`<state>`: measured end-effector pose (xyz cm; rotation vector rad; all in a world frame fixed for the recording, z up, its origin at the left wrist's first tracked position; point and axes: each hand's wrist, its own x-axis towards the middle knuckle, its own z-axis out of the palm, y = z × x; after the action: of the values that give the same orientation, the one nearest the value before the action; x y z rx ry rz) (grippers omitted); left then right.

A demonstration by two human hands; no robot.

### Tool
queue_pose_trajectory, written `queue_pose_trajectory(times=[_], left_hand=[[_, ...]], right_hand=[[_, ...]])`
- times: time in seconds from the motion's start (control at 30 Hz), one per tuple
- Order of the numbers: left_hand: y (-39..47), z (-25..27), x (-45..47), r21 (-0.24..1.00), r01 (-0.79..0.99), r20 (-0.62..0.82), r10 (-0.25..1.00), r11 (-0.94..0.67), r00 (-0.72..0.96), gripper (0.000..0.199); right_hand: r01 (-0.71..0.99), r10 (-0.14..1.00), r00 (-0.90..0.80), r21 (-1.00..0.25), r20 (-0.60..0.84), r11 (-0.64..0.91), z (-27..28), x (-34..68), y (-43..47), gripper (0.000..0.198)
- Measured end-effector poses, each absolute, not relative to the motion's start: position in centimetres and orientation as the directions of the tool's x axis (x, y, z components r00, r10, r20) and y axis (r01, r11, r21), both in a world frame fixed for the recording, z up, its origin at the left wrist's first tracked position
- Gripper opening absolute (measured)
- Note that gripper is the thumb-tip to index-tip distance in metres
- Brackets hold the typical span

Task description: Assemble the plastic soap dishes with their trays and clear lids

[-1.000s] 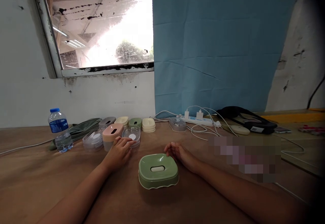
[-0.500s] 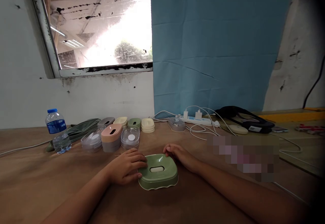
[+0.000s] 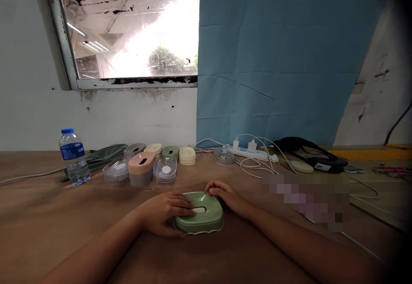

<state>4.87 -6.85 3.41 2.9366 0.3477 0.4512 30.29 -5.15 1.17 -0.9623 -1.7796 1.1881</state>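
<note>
I count one green rounded plastic box (image 3: 210,222) on the brown table (image 3: 196,262), slot (image 3: 201,209) up, long axis left-right, left hand (image 3: 164,212) spread-fingered over its left end, right hand (image 3: 228,196) curled at its far-right corner, can't tell if gripping, plus one blue-capped bottle (image 3: 73,153).

Backed at the far edge of the counter (image 3: 48,215) by a stained white wall (image 3: 135,119), glaring window (image 3: 135,39) and blue cloth (image 3: 280,56).

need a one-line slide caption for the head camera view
Left hand on a green slotted box, right hand at its far rim, a bottle farther back on the brown table.
</note>
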Motion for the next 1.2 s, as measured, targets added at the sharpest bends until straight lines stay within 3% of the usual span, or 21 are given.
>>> queue_pose_trajectory(times=[0.13,0.3,0.47,0.77,1.2], left_hand=[[-6.9,2.9,5.1,0.303,0.229,0.305,0.321,-0.925,0.896,0.045],[-6.8,3.1,5.0,0.452,0.22,0.362,0.403,-0.864,0.84,0.04],[-6.7,3.1,5.1,0.536,0.212,0.414,0.473,-0.817,0.778,0.036],[-6.4,2.9,5.2,0.578,0.201,0.451,0.515,-0.791,0.729,0.031],[-6.8,3.1,5.3,0.57,0.209,0.424,0.503,-0.794,0.753,0.031]], right_hand=[[0.216,0.789,-0.52,-0.843,0.327,0.492,1.9,30.5,-6.3,0.04],[0.287,0.584,-0.694,-0.581,0.421,0.761,1.9,30.5,-6.7,0.06],[0.336,0.628,-0.653,-0.581,0.423,0.741,1.4,30.5,-6.3,0.068],[0.33,0.728,-0.61,-0.736,0.312,0.591,1.4,30.8,-6.0,0.071],[0.335,0.665,-0.66,-0.656,0.348,0.676,1.4,30.8,-5.8,0.064]])
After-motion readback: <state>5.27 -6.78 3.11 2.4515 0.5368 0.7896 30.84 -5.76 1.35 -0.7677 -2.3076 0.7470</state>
